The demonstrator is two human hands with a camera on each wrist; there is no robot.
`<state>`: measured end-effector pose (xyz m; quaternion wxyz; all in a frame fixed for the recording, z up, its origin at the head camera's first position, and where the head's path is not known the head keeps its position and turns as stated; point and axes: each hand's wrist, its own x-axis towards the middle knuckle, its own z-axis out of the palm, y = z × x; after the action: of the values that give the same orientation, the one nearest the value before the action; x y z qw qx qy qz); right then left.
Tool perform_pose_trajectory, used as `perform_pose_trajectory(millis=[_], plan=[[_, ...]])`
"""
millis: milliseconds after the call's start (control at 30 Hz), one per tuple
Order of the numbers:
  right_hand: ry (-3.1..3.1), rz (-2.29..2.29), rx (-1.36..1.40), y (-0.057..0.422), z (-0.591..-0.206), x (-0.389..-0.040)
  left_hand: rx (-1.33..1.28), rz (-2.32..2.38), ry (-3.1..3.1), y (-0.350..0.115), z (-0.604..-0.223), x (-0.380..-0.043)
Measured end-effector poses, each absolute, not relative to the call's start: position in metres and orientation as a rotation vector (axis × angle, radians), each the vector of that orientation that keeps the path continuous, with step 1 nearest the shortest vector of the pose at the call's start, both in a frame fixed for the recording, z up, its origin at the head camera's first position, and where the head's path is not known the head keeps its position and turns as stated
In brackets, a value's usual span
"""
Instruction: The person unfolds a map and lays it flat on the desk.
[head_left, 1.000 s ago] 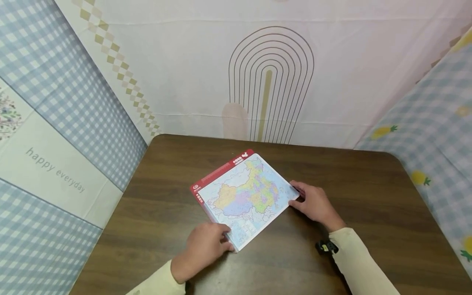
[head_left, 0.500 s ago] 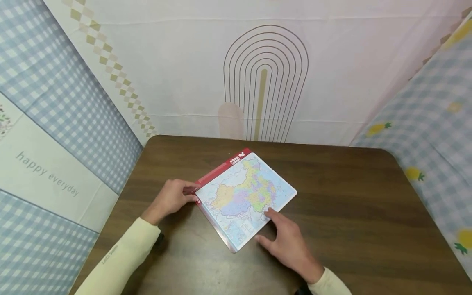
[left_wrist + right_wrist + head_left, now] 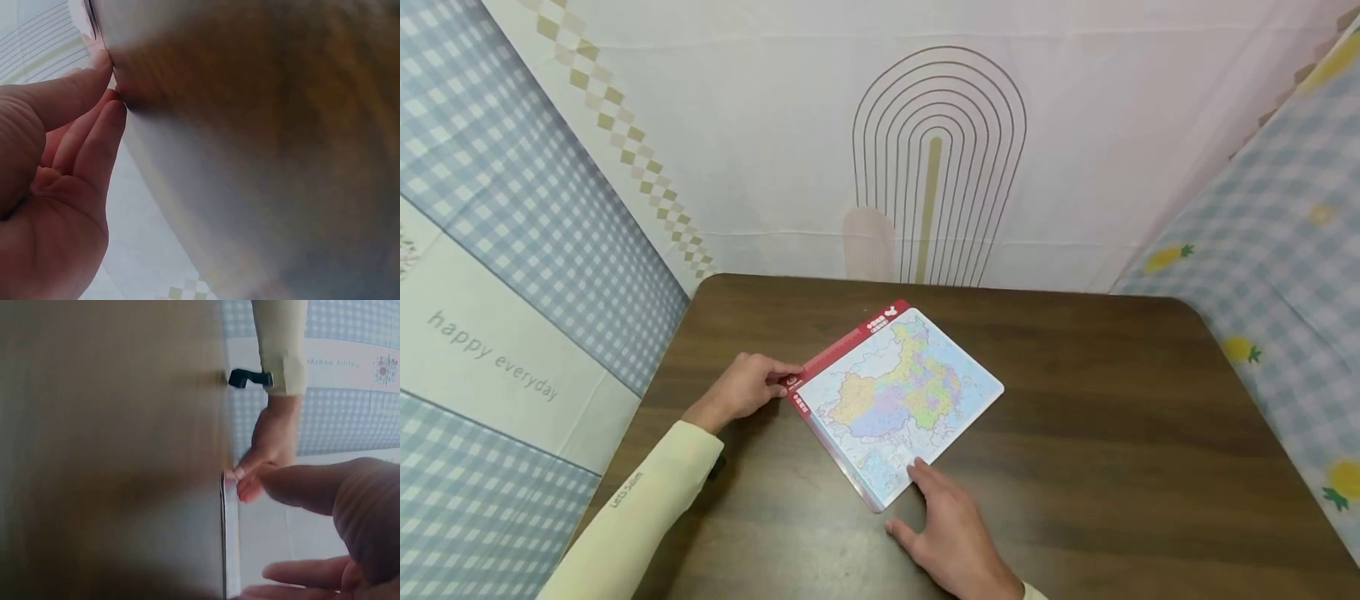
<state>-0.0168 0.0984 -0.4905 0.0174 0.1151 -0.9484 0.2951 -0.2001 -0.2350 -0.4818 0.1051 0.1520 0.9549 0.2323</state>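
Note:
A thin, stiff map of coloured regions, with a red strip along its far left side, lies flat and aslant on the brown table. At its left corner is my left hand; the index fingertip touches the red strip and the thumb is beside the corner. In the left wrist view, that thumb and the straight fingers of the left hand reach down to the tabletop. My right hand is at the near edge, index fingertip on the map's border, thumb spread apart over the table. The right wrist view shows the map's thin edge.
A white cloth with an arch pattern hangs behind the table. Blue checked cloth hangs at the left, and another with pineapples at the right. A dark wrist strap circles the left sleeve.
My left hand has gone from the map's near corner up to its left corner. My right hand has left the right corner and slid down the near edge. The map stays nearly in place.

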Motion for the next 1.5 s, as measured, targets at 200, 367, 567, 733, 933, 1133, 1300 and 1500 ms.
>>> perform_pose_trajectory(millis=[200,367,567,733,933,1133,1300,1500], plan=[[-2.949,0.879,0.304,0.093,-0.493,-0.021,0.466,0.67,2.824,-0.233,-0.482,-0.201],[-2.93,0.823,0.238,0.094,-0.496,-0.026,0.481,0.649,2.833,-0.23,-0.483,-0.202],[-2.927,0.764,0.259,0.092,-0.498,-0.028,0.455,0.633,2.838,-0.229,-0.48,-0.201],[-2.922,0.718,0.26,0.089,-0.497,-0.027,0.475,0.633,2.838,-0.23,-0.479,-0.199],[-2.911,0.668,0.274,0.085,-0.499,-0.027,0.48,0.657,2.84,-0.232,-0.48,-0.197],[-2.879,0.667,0.293,0.085,-0.503,-0.028,0.455,0.679,2.813,-0.231,-0.479,-0.195],[-2.897,0.692,0.3,0.087,-0.502,-0.027,0.438,0.679,2.8,-0.229,-0.481,-0.195],[-2.948,0.725,0.316,0.099,-0.497,-0.028,0.444,0.694,2.815,-0.222,-0.482,-0.188]])
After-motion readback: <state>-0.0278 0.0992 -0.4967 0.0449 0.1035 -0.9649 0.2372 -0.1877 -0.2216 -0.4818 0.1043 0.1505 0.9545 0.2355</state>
